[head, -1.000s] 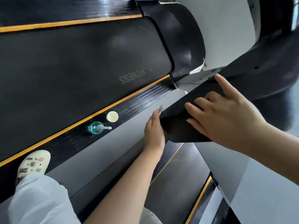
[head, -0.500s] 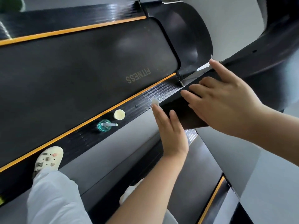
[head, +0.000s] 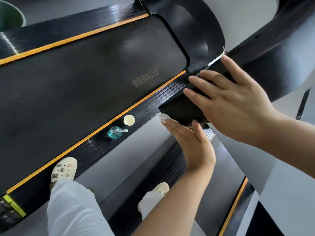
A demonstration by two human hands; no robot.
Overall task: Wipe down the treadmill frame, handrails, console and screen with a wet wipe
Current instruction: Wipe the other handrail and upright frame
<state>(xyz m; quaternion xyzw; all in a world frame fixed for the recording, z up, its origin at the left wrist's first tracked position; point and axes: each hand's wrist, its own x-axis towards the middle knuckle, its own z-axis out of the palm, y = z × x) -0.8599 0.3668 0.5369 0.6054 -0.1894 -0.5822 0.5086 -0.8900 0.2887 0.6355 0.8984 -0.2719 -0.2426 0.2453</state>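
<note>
A white wet wipe [head: 165, 117] shows as a small crumpled edge at the lower left corner of the black handrail end [head: 183, 110], pressed against the rail's underside by the left hand [head: 190, 142]. That hand comes up from below with its fingers straight and together, flat against the wipe and the rail, the thumb standing up against the near edge of the rail; it presses rather than grips. The right hand [head: 238, 103] lies on top of the same rail end, fingers spread and nearly straight, palm down on the black surface and holding nothing. The rail runs up and to the right toward the upper corner of the view as part of the treadmill frame. Below and to the left lies the treadmill belt [head: 85, 79], dark, with the word FITNESS printed on it and an orange stripe along each edge. On the ribbed black side rail [head: 153, 103] beside the belt stand a small teal pump bottle [head: 115, 132] and, just beside it, a round cream-coloured lid [head: 129, 120], the two close but apart. Further down the same side rail rests a foot in a cream clog [head: 64, 169] under a pale trouser leg [head: 71, 210]; a second clog [head: 162, 188] shows near the left forearm.
</note>
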